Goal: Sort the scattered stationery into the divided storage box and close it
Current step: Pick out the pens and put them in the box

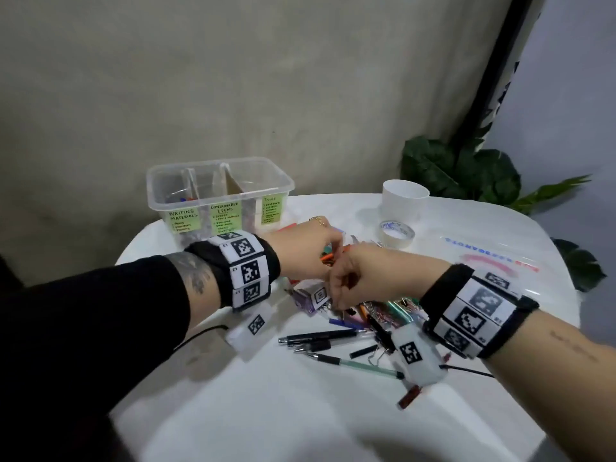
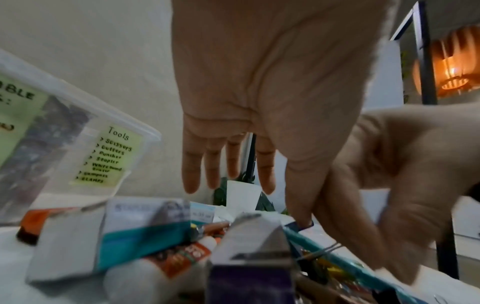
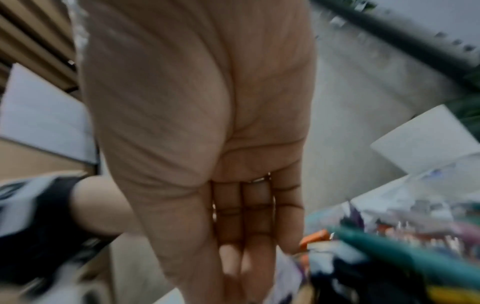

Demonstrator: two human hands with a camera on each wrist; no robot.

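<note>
The clear divided storage box (image 1: 160, 195) stands open at the table's back left, with green labels for writing materials, consumables and tools (image 2: 109, 156). Scattered stationery (image 1: 373, 315) lies piled mid-table: pens, clips, small staple boxes (image 2: 130, 226) and a glue bottle (image 2: 161, 261). A black pen (image 1: 320, 336) and a green pen (image 1: 360, 365) lie nearer me. My left hand (image 1: 306, 251) (image 2: 259, 102) hovers over the pile, fingers straight, its thumb tip touching a blue item. My right hand (image 1: 356, 278) (image 3: 207, 123) reaches down beside it, fingers straight, holding nothing I can see. The right wrist view is blurred.
A white cup (image 1: 405, 198) and a roll of clear tape (image 1: 396, 233) stand at the back right of the white table (image 1: 266, 411). A leafy plant (image 1: 466, 171) sits behind it. A small red-brown item (image 1: 410, 396) lies below my right wrist. A wall rises close behind the box.
</note>
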